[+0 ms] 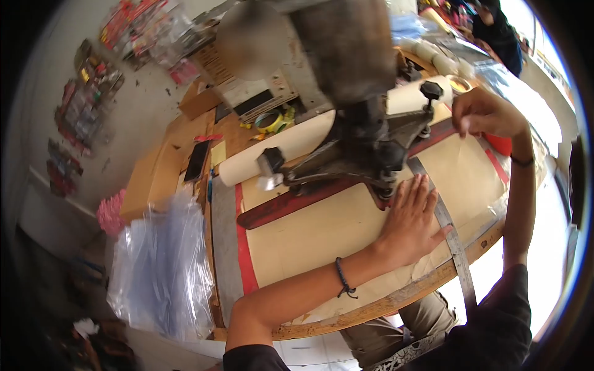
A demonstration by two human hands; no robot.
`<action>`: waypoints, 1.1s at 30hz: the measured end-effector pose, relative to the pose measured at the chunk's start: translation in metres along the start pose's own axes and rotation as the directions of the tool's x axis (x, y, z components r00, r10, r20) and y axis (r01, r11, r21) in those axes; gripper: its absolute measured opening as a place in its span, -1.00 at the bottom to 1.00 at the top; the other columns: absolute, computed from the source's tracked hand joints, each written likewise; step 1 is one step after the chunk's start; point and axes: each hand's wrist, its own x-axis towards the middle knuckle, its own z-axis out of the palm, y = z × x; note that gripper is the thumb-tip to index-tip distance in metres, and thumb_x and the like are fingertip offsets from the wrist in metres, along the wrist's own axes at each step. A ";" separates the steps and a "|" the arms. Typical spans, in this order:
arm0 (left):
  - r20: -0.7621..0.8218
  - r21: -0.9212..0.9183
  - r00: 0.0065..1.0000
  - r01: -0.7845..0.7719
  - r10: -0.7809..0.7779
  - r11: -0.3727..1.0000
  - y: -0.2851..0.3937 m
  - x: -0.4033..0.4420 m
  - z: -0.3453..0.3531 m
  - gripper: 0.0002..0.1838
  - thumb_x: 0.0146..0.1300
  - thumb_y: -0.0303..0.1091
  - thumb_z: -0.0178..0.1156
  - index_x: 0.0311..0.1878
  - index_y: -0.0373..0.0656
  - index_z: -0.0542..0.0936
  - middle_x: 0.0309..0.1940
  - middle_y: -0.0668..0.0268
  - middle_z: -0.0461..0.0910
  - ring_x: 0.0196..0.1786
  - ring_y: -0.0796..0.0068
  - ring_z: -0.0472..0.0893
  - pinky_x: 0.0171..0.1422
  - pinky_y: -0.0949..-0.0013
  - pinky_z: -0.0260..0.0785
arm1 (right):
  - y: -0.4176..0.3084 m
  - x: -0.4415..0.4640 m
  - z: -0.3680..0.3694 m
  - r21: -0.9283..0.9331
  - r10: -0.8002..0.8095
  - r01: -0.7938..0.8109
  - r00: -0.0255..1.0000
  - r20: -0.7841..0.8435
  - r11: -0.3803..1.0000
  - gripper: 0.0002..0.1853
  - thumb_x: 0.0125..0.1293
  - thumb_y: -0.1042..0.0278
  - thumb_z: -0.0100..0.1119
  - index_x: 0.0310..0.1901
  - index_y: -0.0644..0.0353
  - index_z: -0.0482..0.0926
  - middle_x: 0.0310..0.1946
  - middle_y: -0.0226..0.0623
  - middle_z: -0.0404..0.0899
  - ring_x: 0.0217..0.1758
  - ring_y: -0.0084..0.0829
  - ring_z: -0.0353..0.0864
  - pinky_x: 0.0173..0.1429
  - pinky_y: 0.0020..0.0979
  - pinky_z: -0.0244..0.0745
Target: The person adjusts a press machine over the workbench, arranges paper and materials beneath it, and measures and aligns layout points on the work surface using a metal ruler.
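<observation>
My left hand (413, 222) lies flat with its fingers spread on the tan sheet (309, 241), beside a long metal strip (455, 241) that crosses the sheet toward the table's front edge. A red-edged bar (303, 203) of the dark press machine (346, 148) rests over the sheet, just beyond my left fingertips. My right hand (486, 113) is raised above the right side of the table, near a black knob (431, 91). Its fingers are bent and blurred, and whether they hold anything cannot be made out.
A cream roll (278, 147) lies behind the bar. Clear plastic bags (164, 272) hang over the left edge, near a cardboard box (148, 179), a phone (197, 161) and yellow tape (268, 122). A person (497, 34) in dark clothing is at the back right.
</observation>
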 end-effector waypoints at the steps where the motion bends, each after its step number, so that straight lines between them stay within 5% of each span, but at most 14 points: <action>1: -0.015 0.018 1.000 -0.013 0.013 1.000 0.001 0.000 -0.002 -0.14 0.41 0.19 0.11 0.35 -0.55 0.36 0.43 -0.35 0.23 0.57 -0.22 0.15 0.67 -0.16 -0.15 | 0.002 0.004 -0.005 -0.131 0.163 -0.144 0.975 0.151 0.981 -0.64 0.42 0.07 0.33 -0.19 0.29 0.64 -0.37 -0.34 0.68 -0.49 -0.68 0.56 -0.49 -0.58 0.40; 2: -0.004 0.035 1.000 -0.022 0.022 0.999 0.000 0.001 -0.003 -0.14 0.41 0.19 0.11 0.36 -0.55 0.35 0.43 -0.36 0.23 0.56 -0.23 0.16 0.65 -0.17 -0.12 | 0.005 0.008 -0.005 -0.279 0.339 -0.262 0.898 0.279 0.924 -0.65 0.42 0.09 0.32 -0.14 0.30 0.67 -0.35 -0.32 0.72 -0.46 -0.65 0.61 -0.46 -0.57 0.45; 5: 0.013 0.034 1.000 -0.029 0.029 0.999 0.001 0.002 -0.007 -0.19 0.39 0.14 0.18 0.33 -0.50 0.35 0.40 -0.35 0.26 0.54 -0.24 0.20 0.62 -0.24 -0.08 | 0.035 0.018 0.018 -0.379 0.337 -0.256 0.927 0.166 0.889 -0.60 0.40 -0.01 0.30 -0.27 0.26 0.73 -0.46 -0.38 0.71 -0.46 -0.54 0.65 -0.36 -0.47 0.53; 8: 0.065 0.032 0.997 -0.038 0.036 0.999 0.004 0.007 -0.014 -0.22 0.38 0.07 0.25 0.33 -0.48 0.33 0.39 -0.36 0.25 0.52 -0.28 0.20 0.60 -0.26 -0.07 | 0.021 0.026 0.026 -0.639 0.534 -0.310 0.824 0.189 0.704 -0.50 0.34 -0.16 0.34 -0.37 0.22 0.75 -0.52 -0.37 0.68 -0.47 -0.47 0.65 -0.27 -0.39 0.55; 13: 0.134 0.052 0.991 -0.039 0.031 0.998 0.003 0.005 -0.013 -0.18 0.38 0.08 0.24 0.37 -0.48 0.29 0.42 -0.36 0.18 0.54 -0.29 0.15 0.61 -0.27 -0.11 | 0.029 0.028 0.034 -0.692 0.599 -0.324 0.777 0.194 0.645 -0.34 0.21 -0.44 0.31 -0.19 0.15 0.78 -0.27 -0.31 0.78 -0.19 -0.39 0.74 -0.15 -0.33 0.60; 19: 0.161 0.068 0.987 -0.024 0.013 0.997 0.003 0.006 -0.015 -0.15 0.38 0.10 0.23 0.39 -0.50 0.26 0.45 -0.33 0.14 0.56 -0.26 0.13 0.62 -0.27 -0.13 | 0.024 0.028 0.040 -0.633 0.615 -0.362 0.754 0.232 0.684 -0.35 0.25 -0.45 0.26 -0.23 0.12 0.78 -0.29 -0.30 0.77 -0.21 -0.36 0.74 -0.15 -0.29 0.61; 31: 0.093 0.055 0.996 0.010 -0.015 0.998 0.005 0.005 -0.016 -0.17 0.34 0.14 0.27 0.39 -0.37 0.30 0.45 -0.26 0.21 0.52 -0.22 0.24 0.58 -0.25 0.00 | 0.017 0.027 0.046 -0.692 0.582 -0.309 0.789 0.198 0.653 -0.48 0.32 -0.27 0.31 -0.09 0.08 0.74 -0.23 -0.25 0.75 -0.13 -0.25 0.72 -0.05 -0.25 0.57; 33: 0.078 0.053 0.997 0.014 -0.018 0.999 0.005 0.006 -0.016 -0.18 0.33 0.13 0.29 0.38 -0.36 0.32 0.43 -0.25 0.25 0.51 -0.22 0.26 0.57 -0.25 0.02 | 0.030 0.024 0.043 -0.657 0.454 -0.214 0.864 0.217 0.722 -0.54 0.36 -0.18 0.30 -0.07 0.09 0.73 -0.20 -0.22 0.76 -0.11 -0.25 0.73 -0.05 -0.24 0.57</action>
